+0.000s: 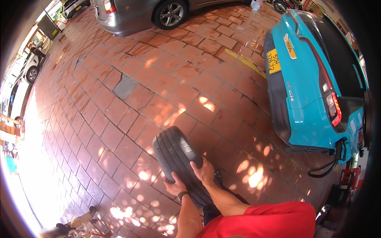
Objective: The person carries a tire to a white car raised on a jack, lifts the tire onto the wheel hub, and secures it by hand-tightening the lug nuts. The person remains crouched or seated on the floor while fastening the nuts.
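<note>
Far left, lower edge: a coiled hose (85,228) lies well apart from the hands, on terracotta paving tiles (99,131). Next, the left hand (176,185), with a dark wristwatch (182,194) on its wrist, grips the near-left edge of the tyre (180,163), thumb over the tread.

The tyre is between the hands and mostly ahead of them, its grooved tread facing up toward the head. Long axis of the visible tread: from the person's legs forward and to the left. Whether it bears on the tiles cannot be told.

The right hand (203,171) holds the opposite edge—thumb on the tread, fingers over the right shoulder. Both hands touch the tyre; the right is set farther forward, nearer its far end. Far right—well apart—stands a teal hatchback (301,99), rear end toward the tyre.
</note>
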### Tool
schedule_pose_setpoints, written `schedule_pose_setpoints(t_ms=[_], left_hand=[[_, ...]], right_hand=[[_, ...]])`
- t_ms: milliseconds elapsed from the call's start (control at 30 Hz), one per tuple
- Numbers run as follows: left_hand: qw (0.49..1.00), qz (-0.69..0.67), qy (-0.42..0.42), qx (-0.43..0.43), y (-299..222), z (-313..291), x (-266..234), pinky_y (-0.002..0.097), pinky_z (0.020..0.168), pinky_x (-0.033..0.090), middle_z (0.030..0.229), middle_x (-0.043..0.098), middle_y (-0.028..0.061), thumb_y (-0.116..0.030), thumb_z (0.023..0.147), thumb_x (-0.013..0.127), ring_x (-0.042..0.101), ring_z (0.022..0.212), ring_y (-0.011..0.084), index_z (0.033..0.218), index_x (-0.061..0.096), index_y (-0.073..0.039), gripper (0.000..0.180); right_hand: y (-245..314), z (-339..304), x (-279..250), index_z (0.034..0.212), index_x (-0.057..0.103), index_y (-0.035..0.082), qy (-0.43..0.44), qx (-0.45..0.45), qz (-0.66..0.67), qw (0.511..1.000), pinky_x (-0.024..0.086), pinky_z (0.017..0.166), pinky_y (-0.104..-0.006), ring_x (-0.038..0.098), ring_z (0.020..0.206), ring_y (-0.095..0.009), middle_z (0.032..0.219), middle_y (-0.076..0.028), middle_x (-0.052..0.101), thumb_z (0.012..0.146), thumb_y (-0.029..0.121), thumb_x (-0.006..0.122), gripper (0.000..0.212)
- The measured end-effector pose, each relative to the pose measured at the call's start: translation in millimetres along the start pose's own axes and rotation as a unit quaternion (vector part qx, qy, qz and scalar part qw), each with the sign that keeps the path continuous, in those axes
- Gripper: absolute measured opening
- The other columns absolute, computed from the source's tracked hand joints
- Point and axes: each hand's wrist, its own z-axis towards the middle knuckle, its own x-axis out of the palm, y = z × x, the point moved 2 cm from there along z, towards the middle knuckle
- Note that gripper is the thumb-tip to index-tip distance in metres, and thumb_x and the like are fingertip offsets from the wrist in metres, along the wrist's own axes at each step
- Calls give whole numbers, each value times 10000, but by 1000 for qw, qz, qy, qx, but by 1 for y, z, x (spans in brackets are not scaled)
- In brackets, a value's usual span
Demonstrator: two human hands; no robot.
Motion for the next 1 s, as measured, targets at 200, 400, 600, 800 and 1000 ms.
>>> schedule_pose_setpoints(t_ms=[200,400,600,800,1000], left_hand=[[1000,20,0,3,1,0,-3,553,968,584,1142,808,256,-608,945,790,771,1086,460,1269,759,12,701],[1000,4,0,2,-1,-2,-6,552,980,579,1154,806,258,-601,946,792,765,1105,462,1263,757,12,691],[1000,14,0,-8,0,-2,-5,551,980,577,1152,807,257,-613,944,789,765,1103,460,1263,758,9,699],[1000,15,-7,7,3,2,-1,556,965,577,1127,807,252,-694,933,763,765,1076,459,1250,758,24,785],[1000,0,-5,6,-3,2,-3,549,960,576,1123,805,260,-659,930,787,766,1074,460,1237,757,35,760]], right_hand=[[2,-3,-3,1332,716,16,10,-1,5,1000,585,977,-554,743,1123,-492,1164,-273,788,945,599,772,703],[4,-5,-4,1357,707,5,1,-14,11,1000,577,1000,-554,732,1157,-490,1192,-282,780,947,600,767,725],[3,-5,-3,1385,692,-7,3,-12,-6,1000,590,993,-563,738,1137,-500,1216,-306,766,932,643,765,796],[4,-3,-2,1365,697,-31,5,-2,-16,1000,595,982,-557,748,1122,-488,1190,-305,772,932,667,751,823],[6,-2,0,1347,710,-16,-11,1,-16,1000,592,981,-563,753,1105,-492,1160,-292,783,925,672,757,808]])
